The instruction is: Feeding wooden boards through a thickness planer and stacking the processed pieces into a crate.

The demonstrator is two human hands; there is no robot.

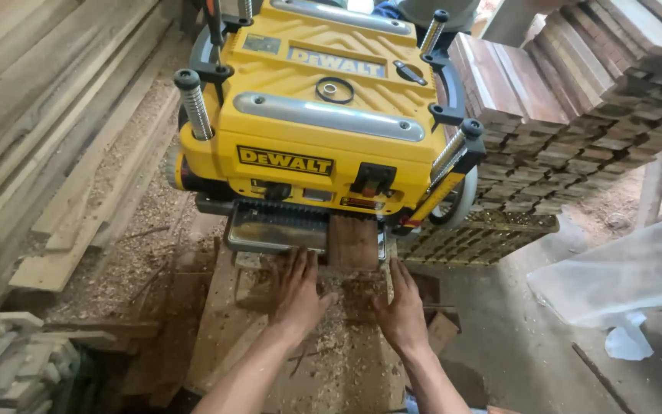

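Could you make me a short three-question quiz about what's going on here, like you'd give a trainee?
1. True or false: both hands rest flat on the surface just in front of the yellow planer.
2. What sticks out of the planer's mouth? A) a metal pipe B) a reddish-brown board C) a rope
3. What is stacked to the right of the machine?

Key
1. True: the left hand and the right hand lie palm down, either side of the board's line, amid wood shavings.
2. B, the reddish-brown board.
3. Short wooden boards, piled in rows.
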